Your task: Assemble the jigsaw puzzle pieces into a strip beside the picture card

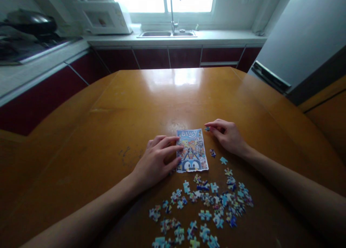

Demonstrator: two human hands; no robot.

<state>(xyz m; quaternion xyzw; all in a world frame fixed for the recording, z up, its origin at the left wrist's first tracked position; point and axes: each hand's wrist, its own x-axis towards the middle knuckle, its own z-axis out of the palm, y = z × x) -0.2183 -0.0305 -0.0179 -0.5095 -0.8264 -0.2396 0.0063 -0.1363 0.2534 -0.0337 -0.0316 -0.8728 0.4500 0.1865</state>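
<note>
A picture sheet [192,150] with "BLUEY" printed across its top lies flat on the wooden table. My left hand [159,158] rests at its left edge, fingers spread, with the fingertips on the paper. Just off the sheet's top right corner, my right hand [225,132] pinches a small jigsaw piece [207,128] between thumb and fingers. Two loose pieces, a dark one [212,153] and a light blue one [223,160], lie between the sheet and my right forearm. Nearer to me spreads a pile of mixed jigsaw pieces [216,201], some overlapping.
The wooden table [129,107] has a wide rounded top. Beyond it stands a counter with a sink [156,34] and tap under a window. A microwave [102,19] and a stove with a wok [31,21] are at the left, a fridge [300,32] at the right.
</note>
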